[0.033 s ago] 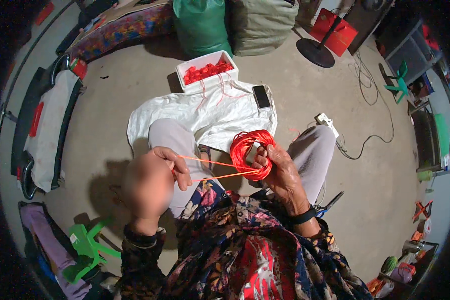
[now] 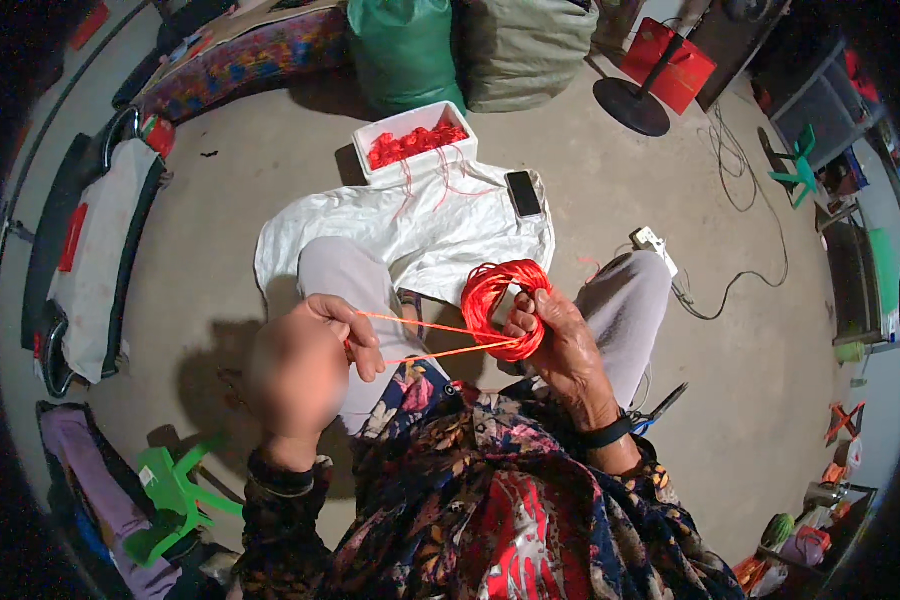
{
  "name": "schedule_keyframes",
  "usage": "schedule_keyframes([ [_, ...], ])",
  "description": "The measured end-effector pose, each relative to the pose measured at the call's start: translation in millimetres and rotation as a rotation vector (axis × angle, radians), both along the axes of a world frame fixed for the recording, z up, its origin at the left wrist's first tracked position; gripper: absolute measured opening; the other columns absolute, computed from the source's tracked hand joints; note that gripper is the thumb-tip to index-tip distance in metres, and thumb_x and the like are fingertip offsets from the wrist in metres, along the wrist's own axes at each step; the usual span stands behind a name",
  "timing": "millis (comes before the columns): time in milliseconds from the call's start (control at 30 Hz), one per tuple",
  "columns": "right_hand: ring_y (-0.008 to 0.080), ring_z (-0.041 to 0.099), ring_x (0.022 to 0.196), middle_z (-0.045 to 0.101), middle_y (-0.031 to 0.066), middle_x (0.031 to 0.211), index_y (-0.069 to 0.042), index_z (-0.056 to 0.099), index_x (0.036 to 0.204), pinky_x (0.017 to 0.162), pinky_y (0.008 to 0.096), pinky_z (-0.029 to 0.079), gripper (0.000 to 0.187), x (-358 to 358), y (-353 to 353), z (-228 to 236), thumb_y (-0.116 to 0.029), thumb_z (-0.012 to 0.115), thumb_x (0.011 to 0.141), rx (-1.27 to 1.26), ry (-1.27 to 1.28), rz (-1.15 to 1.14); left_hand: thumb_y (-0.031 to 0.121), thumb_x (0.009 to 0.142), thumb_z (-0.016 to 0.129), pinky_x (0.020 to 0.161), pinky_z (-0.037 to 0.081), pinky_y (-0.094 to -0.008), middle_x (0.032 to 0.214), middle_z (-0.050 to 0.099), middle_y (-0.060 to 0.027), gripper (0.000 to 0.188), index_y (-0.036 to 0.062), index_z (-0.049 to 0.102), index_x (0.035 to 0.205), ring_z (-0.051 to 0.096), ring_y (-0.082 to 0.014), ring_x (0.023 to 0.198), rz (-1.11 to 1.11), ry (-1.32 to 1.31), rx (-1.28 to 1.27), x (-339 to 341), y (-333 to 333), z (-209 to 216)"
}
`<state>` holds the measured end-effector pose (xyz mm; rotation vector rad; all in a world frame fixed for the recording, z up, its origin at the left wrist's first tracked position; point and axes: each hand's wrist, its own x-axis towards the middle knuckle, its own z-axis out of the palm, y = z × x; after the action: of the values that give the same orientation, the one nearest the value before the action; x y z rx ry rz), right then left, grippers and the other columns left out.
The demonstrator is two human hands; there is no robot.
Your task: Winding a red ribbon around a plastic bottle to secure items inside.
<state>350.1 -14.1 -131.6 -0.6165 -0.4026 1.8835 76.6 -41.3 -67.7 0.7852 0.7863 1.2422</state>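
In my right hand (image 2: 562,340) is a round coil of red cord (image 2: 485,310), its thumb and fingers closed around the coil's right side. Two orange-red strands (image 2: 435,325) stretch from the coil leftward to my left hand (image 2: 315,355), whose fingers are curled on them. A blur covers much of the left hand, so part of its grip is hidden. The strands look taut and lie apart from each other. Both hands are above my lap, between my knees.
Beyond my knees, a white sheet (image 2: 320,222) lies on the floor, bearing a phone (image 2: 523,194). At its far edge stands a white box (image 2: 372,178) of red pieces (image 2: 410,147). A power strip (image 2: 654,248) lies beside my right knee; a green stool (image 2: 175,495) is at left.
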Motion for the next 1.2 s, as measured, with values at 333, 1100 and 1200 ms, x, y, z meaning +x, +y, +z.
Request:
schedule_keyframes([
  [333, 0.0097, 0.046, 0.067, 0.046, -0.0004, 0.075, -0.004, 0.049, 0.106, 0.063, 0.0244, 0.044, 0.019, -3.9, -2.2, 3.0, -0.018, 0.056, 0.095, 0.027, 0.008, 0.010, 0.012, 0.085, 0.057, 0.064, 0.053, -0.0379, 0.079, 0.064, -0.0183, 0.017, -0.0023, 0.057, 0.094, 0.062, -0.0260, 0.060, 0.010, -0.111, -0.005, -4.3, -13.0, -8.2],
  [1100, 0.0130, 0.052, 0.069, 0.054, 0.0028, 0.076, -0.002, 0.052, 0.108, 0.066, 0.0266, 0.045, 0.018, -19.6, -3.4, 14.6, -0.016, 0.050, 0.097, 0.078, -0.185, 0.057, 0.008, 0.085, 0.054, 0.084, 0.053, -0.0418, 0.099, 0.066, -0.0239, 0.030, -0.0113, 0.059, 0.108, 0.067, -0.0317, 0.087, 0.010, 0.074, 0.178, -12.6, -32.3, 14.7],
  [1200, 0.0126, 0.052, 0.069, 0.054, 0.0025, 0.076, -0.002, 0.052, 0.108, 0.066, 0.0264, 0.045, 0.017, -19.5, -1.7, 11.7, -0.016, 0.050, 0.098, 0.057, -0.183, 0.050, 0.010, 0.083, 0.055, 0.081, 0.053, -0.0431, 0.094, 0.066, -0.0236, 0.029, -0.0099, 0.060, 0.103, 0.067, -0.0325, 0.083, 0.040, 0.108, 0.161, -6.2, -29.7, 18.0],
])
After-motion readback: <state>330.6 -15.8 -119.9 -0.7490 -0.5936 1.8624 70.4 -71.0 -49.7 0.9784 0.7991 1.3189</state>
